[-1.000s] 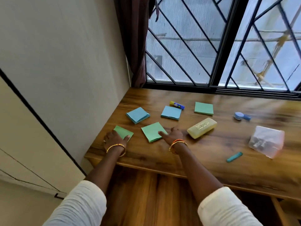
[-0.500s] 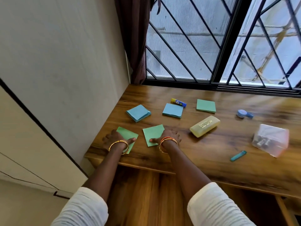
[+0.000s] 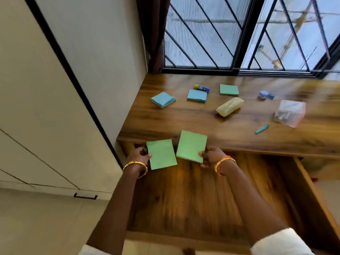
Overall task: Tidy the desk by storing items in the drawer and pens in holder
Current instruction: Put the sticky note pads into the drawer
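My left hand [image 3: 138,156] grips a green sticky-note pad [image 3: 161,154] by its left edge. My right hand [image 3: 211,157] grips a second green pad [image 3: 191,145] by its lower right corner. Both pads hang off the desk's front edge, over the open wooden drawer [image 3: 193,199] below. On the desk [image 3: 184,118] lie two blue pads [image 3: 162,99] [image 3: 196,95], a third green pad [image 3: 229,89], a glue stick [image 3: 201,87], a yellow case [image 3: 230,107], a blue tape dispenser [image 3: 265,95], a clear pouch [image 3: 289,113] and a teal cap [image 3: 262,129].
A cream cabinet wall [image 3: 73,89] stands at the left, with a black handle [image 3: 85,196] low down. A barred window [image 3: 248,34] and a dark curtain [image 3: 156,34] close off the back. The drawer's right wall [image 3: 316,190] runs along the right.
Both hands lifted the two green pads off the desk and drew them back toward me, over the open drawer. The camera tilted down.
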